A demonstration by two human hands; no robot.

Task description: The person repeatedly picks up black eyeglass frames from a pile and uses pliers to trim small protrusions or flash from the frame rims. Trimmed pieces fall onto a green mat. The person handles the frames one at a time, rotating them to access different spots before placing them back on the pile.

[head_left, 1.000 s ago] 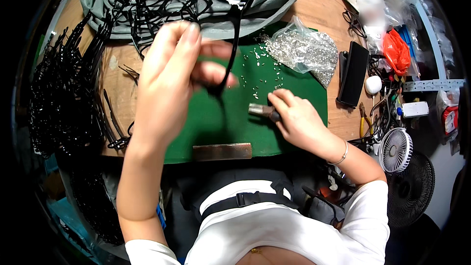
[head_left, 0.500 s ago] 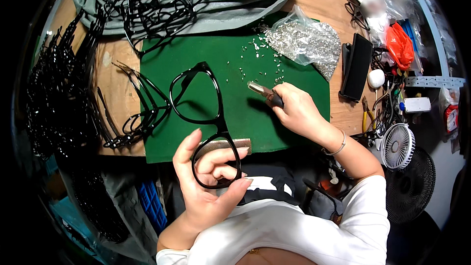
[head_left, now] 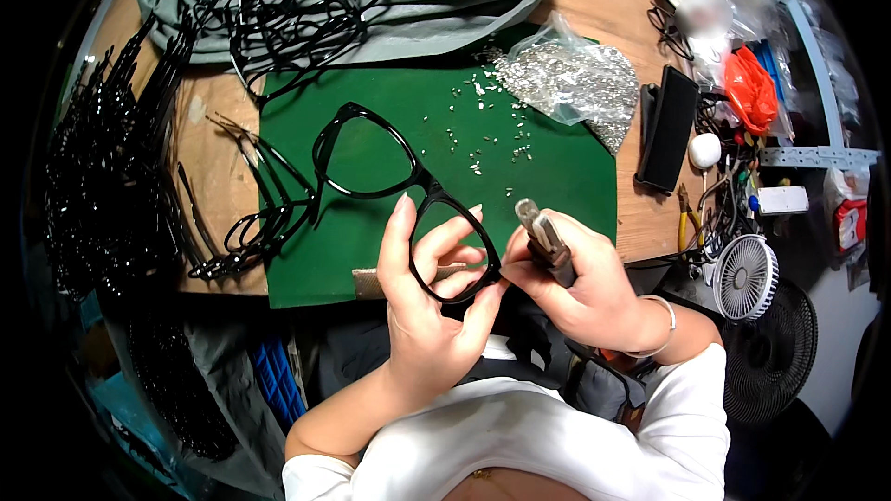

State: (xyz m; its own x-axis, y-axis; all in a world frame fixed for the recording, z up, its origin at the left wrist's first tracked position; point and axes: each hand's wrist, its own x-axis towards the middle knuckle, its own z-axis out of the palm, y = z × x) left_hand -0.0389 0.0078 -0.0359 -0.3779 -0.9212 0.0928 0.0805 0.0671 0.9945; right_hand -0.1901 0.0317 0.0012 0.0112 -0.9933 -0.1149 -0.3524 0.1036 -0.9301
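A black plastic eyeglass frame (head_left: 429, 184) is tilted above the mat, with my left hand (head_left: 418, 329) closed on the rim of its nearer lens opening. Both lens openings look see-through. My right hand (head_left: 594, 292) grips a pair of pliers (head_left: 546, 239), jaws pointing up and away. Its fingertips meet the near outer corner of the frame, beside my left thumb; anything tiny pinched there is hidden. Beneath lies a green mat (head_left: 566, 172) with small silvery metal pieces (head_left: 476, 167) scattered on it. A clear bag (head_left: 580, 74) of the same pieces rests at its far right.
More black eyeglass frames (head_left: 269, 237) lie left of the mat, and others are heaped (head_left: 302, 9) on grey cloth at the back. A dense black pile (head_left: 102, 176) fills the far left. Rightward are a black case (head_left: 670, 130), yellow-handled pliers (head_left: 685, 221) and a white fan (head_left: 745, 278).
My right hand has come toward me and in to the frame's corner, its pliers now turned upward. My left hand has shifted right, and the frame has rotated with it.
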